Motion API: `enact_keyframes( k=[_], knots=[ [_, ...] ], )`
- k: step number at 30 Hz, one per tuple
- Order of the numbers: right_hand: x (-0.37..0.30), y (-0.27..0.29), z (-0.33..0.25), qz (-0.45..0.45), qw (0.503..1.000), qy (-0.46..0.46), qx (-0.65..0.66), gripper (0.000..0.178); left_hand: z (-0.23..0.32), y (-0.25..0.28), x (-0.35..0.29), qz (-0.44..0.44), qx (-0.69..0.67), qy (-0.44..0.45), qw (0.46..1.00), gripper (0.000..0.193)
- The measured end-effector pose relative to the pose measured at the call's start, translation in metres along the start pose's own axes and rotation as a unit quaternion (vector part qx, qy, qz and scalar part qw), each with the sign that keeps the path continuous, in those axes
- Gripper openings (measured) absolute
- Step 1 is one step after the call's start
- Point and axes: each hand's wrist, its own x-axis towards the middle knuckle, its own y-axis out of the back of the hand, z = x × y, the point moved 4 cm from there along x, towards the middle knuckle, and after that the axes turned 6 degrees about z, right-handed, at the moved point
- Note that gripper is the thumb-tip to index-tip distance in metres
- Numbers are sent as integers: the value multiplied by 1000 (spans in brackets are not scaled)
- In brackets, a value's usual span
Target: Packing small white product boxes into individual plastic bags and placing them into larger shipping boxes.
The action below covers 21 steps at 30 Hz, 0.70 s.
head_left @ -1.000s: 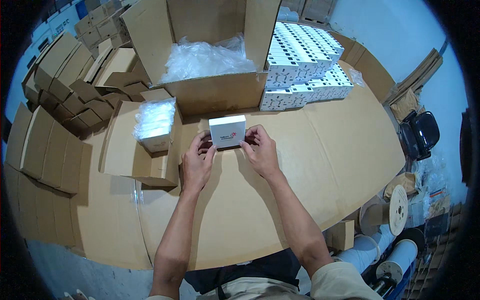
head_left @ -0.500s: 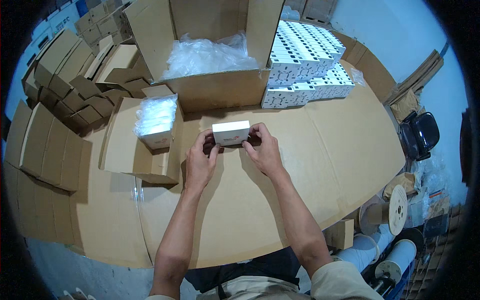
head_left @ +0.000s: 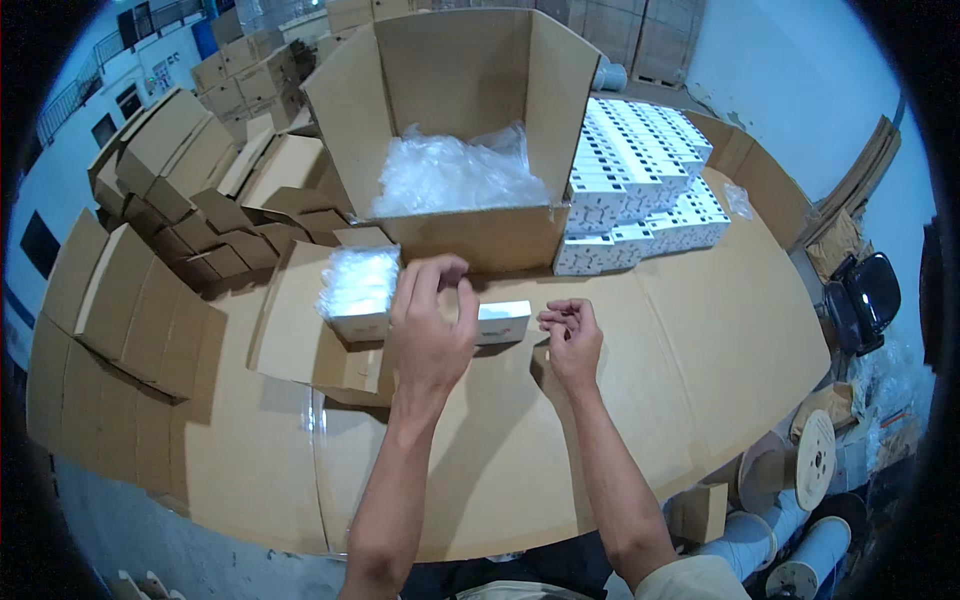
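A small white box (head_left: 505, 322) stands on the cardboard-covered table, its left part hidden behind my left hand (head_left: 430, 330). That hand is raised between the white box and an open brown carton (head_left: 350, 372), its fingers apart and bent, nothing visible in them. To the right of the white box, and not touching it, my right hand (head_left: 573, 345) is empty, its fingers loosely curled and parted. Inside the brown carton, at its far end, sits a row of boxes in clear bubble wrap (head_left: 360, 282); the near end shows bare cardboard.
Behind my hands stands a large open carton (head_left: 480, 238) holding a heap of clear plastic wrap (head_left: 455, 172). Stacked white patterned boxes (head_left: 640, 185) are to its right. Folded brown cartons (head_left: 130, 310) crowd the left side. Spools (head_left: 815, 460) and a black chair (head_left: 862, 300) are off the right edge.
Both hands have let go of the white box, which stays on the table. My left hand has risen and moved left towards the brown carton; my right has drawn away rightward. The view has tilted up.
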Motion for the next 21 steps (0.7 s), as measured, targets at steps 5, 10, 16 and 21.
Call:
enact_keyframes(
  k=[5, 10, 16, 21],
  knots=[
    [1, 1, -3, -6, 1000, -10, 0, 23, -31, -18, 108, -112, 142, 3, 983, 22],
    [-1, -2, -1, -13, 1000, -1, 1, 23, -83, -27, 189, -364, 308, 42, 878, 43],
    [-1, 5, -2, -30, 999, -14, -30, 23, -90, -42, 176, -487, 433, 2, 759, 57],
    [-1, 1, -6, -22, 999, -25, -18, 20, -86, -34, 187, -542, 448, 1, 711, 29]
  ],
)
